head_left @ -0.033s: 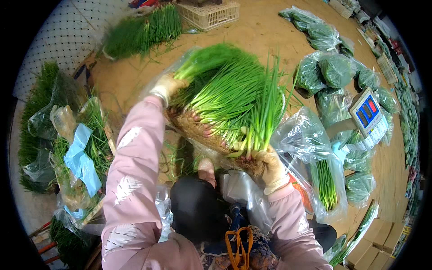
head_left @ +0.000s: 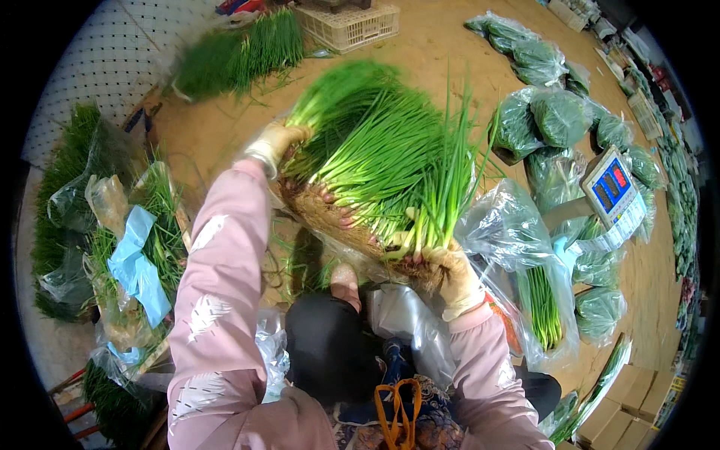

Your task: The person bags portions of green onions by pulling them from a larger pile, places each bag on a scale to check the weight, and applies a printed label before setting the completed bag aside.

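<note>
A large heap of green onions [head_left: 375,150] lies in front of me, leaves pointing away and reddish bulbs with brown roots [head_left: 319,210] toward me. At its left end my left hand [head_left: 276,144], in a pale glove, is closed around the white stems of a bunch, whose leaves [head_left: 349,86] fan out blurred to the upper right. My right hand [head_left: 454,281], gloved too, closes on the root ends of a few green onions [head_left: 442,210] at the heap's right end. Their leaves stand up and away from me. The right fingertips are partly hidden among roots and stems.
On the right are a plastic bag of green onions [head_left: 544,307], a scale display [head_left: 611,187] and several filled bags [head_left: 562,116]. More green onions [head_left: 270,49] and a crate [head_left: 349,26] lie farther off. Left, a blue bag [head_left: 139,262] rests on loose greens.
The bunch in my left hand has risen slightly, its leaves swinging up and away. My right hand has shifted a little to the right, still gripping its green onions.
</note>
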`<action>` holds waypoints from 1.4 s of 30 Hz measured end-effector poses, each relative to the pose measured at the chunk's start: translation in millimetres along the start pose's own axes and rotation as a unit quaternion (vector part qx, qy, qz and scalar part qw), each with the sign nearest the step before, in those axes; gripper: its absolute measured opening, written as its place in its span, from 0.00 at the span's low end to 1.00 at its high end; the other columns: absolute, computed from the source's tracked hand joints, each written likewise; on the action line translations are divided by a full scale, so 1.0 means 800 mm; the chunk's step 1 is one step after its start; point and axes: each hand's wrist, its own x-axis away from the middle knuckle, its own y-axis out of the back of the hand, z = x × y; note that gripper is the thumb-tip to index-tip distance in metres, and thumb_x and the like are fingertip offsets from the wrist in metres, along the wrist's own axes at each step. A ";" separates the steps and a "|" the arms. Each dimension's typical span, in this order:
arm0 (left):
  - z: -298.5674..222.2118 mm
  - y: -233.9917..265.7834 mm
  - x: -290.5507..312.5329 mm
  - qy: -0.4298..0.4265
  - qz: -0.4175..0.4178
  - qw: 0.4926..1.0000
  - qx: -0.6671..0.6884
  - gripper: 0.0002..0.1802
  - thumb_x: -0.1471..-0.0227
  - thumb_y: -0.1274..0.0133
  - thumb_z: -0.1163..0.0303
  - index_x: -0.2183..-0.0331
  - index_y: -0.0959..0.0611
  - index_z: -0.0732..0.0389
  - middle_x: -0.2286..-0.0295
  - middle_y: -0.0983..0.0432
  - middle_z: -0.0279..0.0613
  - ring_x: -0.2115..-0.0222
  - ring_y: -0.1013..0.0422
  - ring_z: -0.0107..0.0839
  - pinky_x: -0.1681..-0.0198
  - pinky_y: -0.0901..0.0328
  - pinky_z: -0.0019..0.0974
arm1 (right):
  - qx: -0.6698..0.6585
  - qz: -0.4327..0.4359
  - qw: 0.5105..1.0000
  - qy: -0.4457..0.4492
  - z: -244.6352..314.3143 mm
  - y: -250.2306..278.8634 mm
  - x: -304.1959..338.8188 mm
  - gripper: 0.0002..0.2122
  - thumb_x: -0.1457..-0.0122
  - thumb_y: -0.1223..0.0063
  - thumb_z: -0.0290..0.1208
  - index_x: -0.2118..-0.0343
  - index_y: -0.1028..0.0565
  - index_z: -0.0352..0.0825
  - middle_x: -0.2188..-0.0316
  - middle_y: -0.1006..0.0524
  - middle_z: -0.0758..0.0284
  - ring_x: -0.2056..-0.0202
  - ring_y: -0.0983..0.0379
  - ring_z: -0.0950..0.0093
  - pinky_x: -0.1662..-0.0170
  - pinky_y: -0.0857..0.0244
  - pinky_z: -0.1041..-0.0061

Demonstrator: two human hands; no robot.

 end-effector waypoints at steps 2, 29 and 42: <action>-0.035 -0.020 0.036 0.043 0.089 0.967 0.236 0.26 0.52 0.49 0.62 0.53 0.31 0.67 0.64 0.25 0.49 0.71 0.25 0.40 0.67 0.29 0.37 | 0.108 -0.003 0.994 0.002 0.008 0.030 -0.012 0.18 0.53 0.48 0.24 0.58 0.33 0.26 0.70 0.25 0.65 0.76 0.35 0.81 0.73 0.42 0.87; 0.047 -0.387 0.333 0.065 0.415 0.787 0.451 0.27 0.50 0.47 0.54 0.52 0.31 0.59 0.62 0.29 0.38 0.64 0.33 0.27 0.64 0.37 0.27 | 0.670 -0.093 0.732 -0.081 0.029 0.060 0.141 0.40 0.67 0.32 0.44 0.52 0.39 0.28 0.68 0.25 0.56 0.64 0.27 0.67 0.61 0.34 0.73; 0.055 -0.423 0.355 -0.248 0.428 0.865 0.083 0.32 0.54 0.44 0.51 0.52 0.30 0.61 0.59 0.29 0.40 0.58 0.33 0.32 0.57 0.37 0.33 | 0.714 -0.156 0.682 0.008 0.016 0.094 0.224 0.35 0.68 0.34 0.48 0.55 0.32 0.37 0.64 0.25 0.54 0.61 0.27 0.59 0.57 0.35 0.67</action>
